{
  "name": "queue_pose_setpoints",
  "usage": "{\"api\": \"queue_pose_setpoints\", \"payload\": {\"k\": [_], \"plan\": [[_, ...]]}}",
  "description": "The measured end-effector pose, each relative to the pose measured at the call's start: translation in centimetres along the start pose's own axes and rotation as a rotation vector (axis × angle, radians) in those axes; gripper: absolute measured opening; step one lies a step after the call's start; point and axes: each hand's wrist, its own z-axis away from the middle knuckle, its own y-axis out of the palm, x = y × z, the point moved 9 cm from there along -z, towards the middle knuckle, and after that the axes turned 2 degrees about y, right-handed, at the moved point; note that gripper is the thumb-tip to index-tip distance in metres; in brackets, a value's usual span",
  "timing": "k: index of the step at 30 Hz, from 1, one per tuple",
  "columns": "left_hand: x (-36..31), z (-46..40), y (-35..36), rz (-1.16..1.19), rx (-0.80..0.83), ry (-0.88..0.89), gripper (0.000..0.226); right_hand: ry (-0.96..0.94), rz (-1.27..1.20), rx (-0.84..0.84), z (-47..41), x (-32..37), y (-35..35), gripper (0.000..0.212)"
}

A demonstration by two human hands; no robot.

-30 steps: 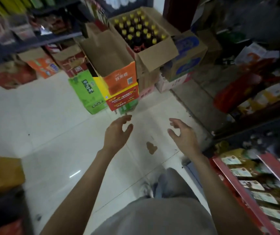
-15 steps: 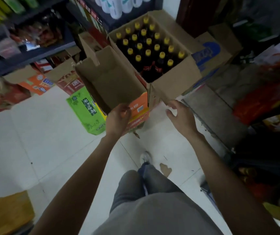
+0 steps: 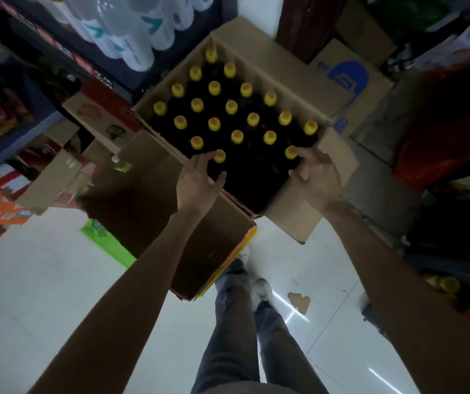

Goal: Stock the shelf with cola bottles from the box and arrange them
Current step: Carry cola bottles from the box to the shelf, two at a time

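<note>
Head view: open cardboard box (image 3: 290, 72) holds yellow-capped cola bottles (image 3: 231, 107) upright.
Left hand (image 3: 197, 183): fingers spread, reaching a near-row bottle.
Right hand (image 3: 317, 177): fingers loosely curled, gripping nothing clearly.

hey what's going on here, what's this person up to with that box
A person is standing over an open cardboard box packed with dark cola bottles with yellow caps. Both hands are reaching into its near end: the left hand is at the yellow-capped bottle in the near left corner, and the right hand is at the bottle by the near right edge. Neither bottle looks lifted yet, and whether the fingers have closed round them is hard to tell. An empty open carton sits just in front of the box.
</note>
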Motion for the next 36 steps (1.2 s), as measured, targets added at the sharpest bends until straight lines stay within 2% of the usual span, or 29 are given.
{"api": "queue_pose_setpoints", "payload": {"k": [4,10,14,18,21,25,28,32,36], "plan": [[1.0,-4.1,2.4,-0.155,0.074,0.126,0.050,0.078,0.239,0.025,-4.7,-1.1,2.9,0.053],[2.8,-7.2,4.7,-0.337,0.196,0.100,0.048,0.157,0.430,0.105,-7.3,-3.7,5.4,0.049],[3.4,-7.8,5.7,-0.389,0.268,0.043,0.048,0.134,0.432,0.065,-7.3,-3.7,5.6,0.043],[3.5,-7.7,5.8,-0.365,0.260,0.041,0.043,0.089,0.288,-0.001,-7.0,-4.2,5.3,0.039],[2.9,-6.6,5.4,-0.321,0.218,0.157,0.040,-0.006,0.194,-0.065,-6.1,-3.4,4.2,0.037],[1.4,-5.2,2.3,-0.216,0.031,0.352,0.039,0.002,-0.064,-0.208,-3.8,-0.3,-1.2,0.035],[-1.2,-3.8,-1.2,-0.092,-0.083,0.428,0.048,0.026,-0.319,-0.308,-0.3,2.5,-6.5,0.032],[-6.0,-2.1,-6.0,0.282,-0.094,0.456,0.047,0.062,-0.603,-0.496,4.6,4.5,-12.7,0.028],[-12.0,0.3,-8.2,0.713,0.040,0.542,0.034,0.029,-1.015,-0.567,8.6,5.2,-15.9,0.028]]}}
